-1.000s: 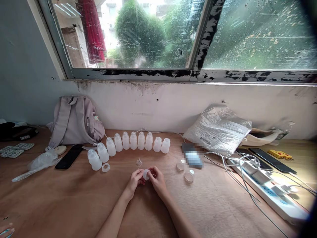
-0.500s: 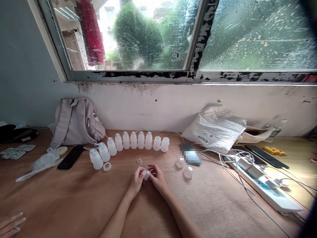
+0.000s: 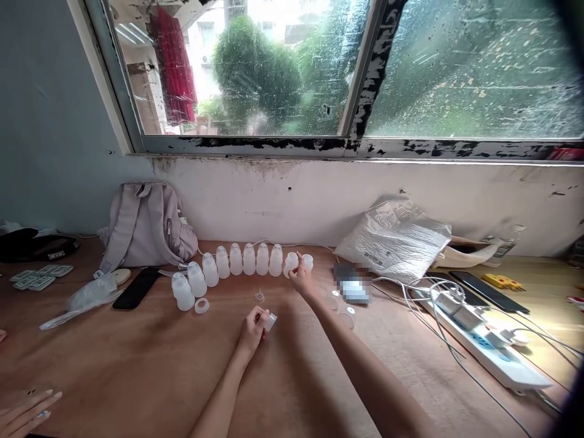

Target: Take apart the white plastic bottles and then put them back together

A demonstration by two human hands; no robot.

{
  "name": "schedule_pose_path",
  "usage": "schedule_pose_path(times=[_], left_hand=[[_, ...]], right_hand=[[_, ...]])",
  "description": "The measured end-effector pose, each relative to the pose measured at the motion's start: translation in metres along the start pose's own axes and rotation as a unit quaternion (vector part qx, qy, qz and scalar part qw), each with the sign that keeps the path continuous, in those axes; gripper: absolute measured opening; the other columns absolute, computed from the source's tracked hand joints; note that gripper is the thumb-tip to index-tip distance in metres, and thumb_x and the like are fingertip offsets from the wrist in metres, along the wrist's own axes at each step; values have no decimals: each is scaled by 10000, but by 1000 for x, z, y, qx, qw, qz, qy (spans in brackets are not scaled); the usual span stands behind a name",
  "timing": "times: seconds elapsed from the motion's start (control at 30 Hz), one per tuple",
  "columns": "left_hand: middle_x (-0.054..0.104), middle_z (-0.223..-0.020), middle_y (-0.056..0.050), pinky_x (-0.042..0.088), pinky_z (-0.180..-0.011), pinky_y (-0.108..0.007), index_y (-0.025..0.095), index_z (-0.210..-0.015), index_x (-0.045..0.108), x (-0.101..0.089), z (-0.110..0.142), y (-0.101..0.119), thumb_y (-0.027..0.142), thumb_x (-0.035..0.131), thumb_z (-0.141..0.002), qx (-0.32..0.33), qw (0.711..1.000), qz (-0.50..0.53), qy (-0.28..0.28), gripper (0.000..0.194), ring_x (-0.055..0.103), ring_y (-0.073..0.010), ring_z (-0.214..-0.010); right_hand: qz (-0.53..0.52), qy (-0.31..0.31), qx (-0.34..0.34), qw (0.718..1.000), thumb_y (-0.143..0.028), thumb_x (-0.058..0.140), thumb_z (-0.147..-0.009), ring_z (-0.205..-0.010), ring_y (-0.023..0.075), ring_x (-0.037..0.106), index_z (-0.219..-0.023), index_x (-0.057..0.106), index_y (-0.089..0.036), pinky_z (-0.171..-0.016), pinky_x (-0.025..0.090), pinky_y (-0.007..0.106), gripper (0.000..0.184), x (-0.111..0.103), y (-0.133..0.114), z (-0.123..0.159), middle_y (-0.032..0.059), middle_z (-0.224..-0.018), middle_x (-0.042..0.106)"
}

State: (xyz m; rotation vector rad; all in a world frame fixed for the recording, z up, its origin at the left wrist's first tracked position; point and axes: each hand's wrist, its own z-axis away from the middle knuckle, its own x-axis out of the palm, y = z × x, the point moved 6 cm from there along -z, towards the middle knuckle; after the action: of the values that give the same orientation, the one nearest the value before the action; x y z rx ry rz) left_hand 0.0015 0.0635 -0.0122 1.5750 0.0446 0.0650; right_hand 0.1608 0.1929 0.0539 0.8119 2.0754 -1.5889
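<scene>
A translucent screw ring is pinched in my left hand, low over the middle of the table. My right hand reaches forward with thumb and forefinger apart, beside an open-topped small bottle near the row's right end. Whether the fingers touch it I cannot tell. Another open bottle is partly behind that hand. Several frosted baby bottles with clear domed caps curve off to the left. A clear teat-like piece lies ahead of my left hand, and a white ring sits by the leftmost bottle.
Two clear round pieces lie right of my right forearm, near a blurred packet. A power strip with cables fills the right side. A silver bag, a backpack and a phone surround. Another person's hand rests lower left.
My right hand has left the screw ring and moved forward to the open bottles. My left hand keeps the ring. The other person's hand has come further into view at lower left.
</scene>
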Motion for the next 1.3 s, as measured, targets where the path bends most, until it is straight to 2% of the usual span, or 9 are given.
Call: schedule_pose_path(times=[0.1, 0.23, 0.33, 0.53, 0.63, 0.8, 0.93, 1.1, 1.3], left_hand=[[447, -537, 30, 305, -375, -214, 192, -652, 455, 0, 1, 1, 480, 454, -735, 10, 1000, -14, 5, 300, 395, -84, -408], [455, -539, 30, 303, -378, -210, 189, -652, 462, 1, 1, 2, 486, 442, -741, 21, 1000, -20, 5, 311, 406, -84, -411], [443, -508, 38, 300, -371, -199, 186, -645, 461, -1, 0, 1, 507, 443, -734, 23, 999, -22, 12, 333, 400, -78, -397], [419, -450, 56, 304, -350, -178, 174, -662, 450, -4, -3, -3, 554, 435, -717, 9, 999, 2, 35, 383, 391, -76, -380], [409, -428, 64, 297, -349, -172, 172, -680, 453, -5, -4, -3, 554, 428, -724, 11, 999, 31, 32, 385, 370, -71, -369], [419, -448, 64, 298, -356, -166, 180, -688, 439, -8, -7, -7, 535, 430, -732, 19, 996, 72, 46, 359, 380, -71, -384], [413, -452, 61, 281, -344, -167, 180, -660, 426, -12, -18, -7, 536, 430, -729, 26, 993, 83, 78, 364, 372, -68, -374], [385, -443, 62, 267, -338, -174, 182, -614, 412, -17, -31, -3, 543, 436, -720, 32, 986, 81, 142, 378, 353, -65, -361], [380, -449, 67, 255, -351, -176, 182, -615, 429, -12, -32, 2, 506, 484, -713, 49, 990, 45, 125, 342, 339, -63, -371]], right_hand=[[48, -55, 29, 997, -164, 463, -681, -567, 184, 506, -1128, 426, -186, -532, 366, 292, 449, 10, 11, -10, 34, -663, 524], [39, 45, -62, 996, -277, 444, -750, -667, 179, 514, -933, 512, -205, -570, 386, 294, 208, -2, 5, -2, 68, -844, 504], [10, 100, -116, 988, -352, 425, -775, -787, 185, 513, -785, 525, -194, -635, 406, 298, 188, -17, -4, 16, 89, -972, 469], [-65, 133, -123, 981, -380, 462, -769, -776, 182, 532, -854, 492, -194, -717, 408, 318, 207, -43, -11, 66, 50, -842, 570], [-68, 109, -140, 982, -374, 489, -757, -843, 195, 539, -986, 462, -186, -753, 410, 331, 297, -35, -9, 91, 73, -921, 565], [-73, 48, -122, 989, -396, 564, -694, -920, 216, 532, -1185, 304, -173, -776, 420, 343, 599, 0, 7, 114, 96, -1042, 527], [-34, -5, -131, 991, -398, 550, -708, -843, 216, 550, -1124, 382, -190, -732, 428, 344, 495, 18, 10, 115, 68, -951, 569], [47, -1, -206, 977, -362, 532, -732, -908, 228, 513, -1098, 456, -227, -772, 397, 356, 397, 14, 2, 119, 70, -984, 562], [70, 28, -225, 972, -342, 566, -707, -848, 223, 510, -985, 515, -216, -747, 398, 351, 309, 10, -2, 122, 60, -904, 572]])
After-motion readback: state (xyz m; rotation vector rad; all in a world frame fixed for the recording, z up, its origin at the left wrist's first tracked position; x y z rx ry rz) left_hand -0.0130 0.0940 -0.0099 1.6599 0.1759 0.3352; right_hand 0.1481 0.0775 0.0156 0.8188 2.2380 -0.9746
